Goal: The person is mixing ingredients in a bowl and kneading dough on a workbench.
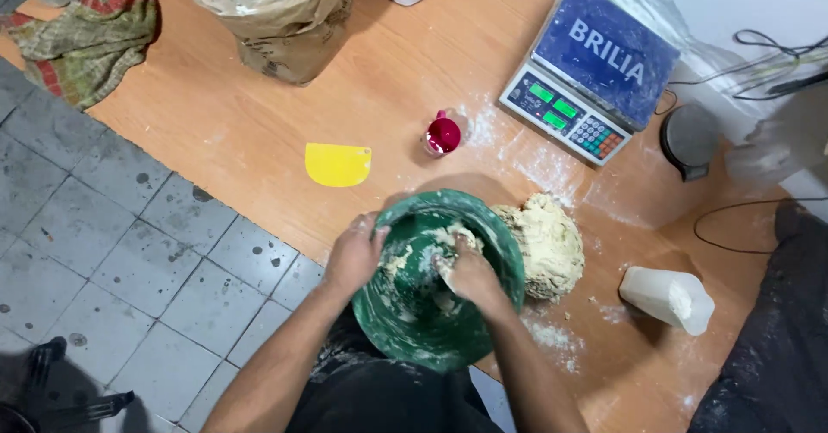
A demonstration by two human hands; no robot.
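left hand [352, 256] grips green bowl [448, 282] rim; right hand [470, 275] inside (on dough scraps).

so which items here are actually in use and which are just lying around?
In use:
left hand gripping the green bowl by its rim
right hand scraping dough bits inside the bowl
dough lump beside the bowl

Lying about:
yellow scraper
red cup
scale
paper flour sack
white plastic bag
checked cloth
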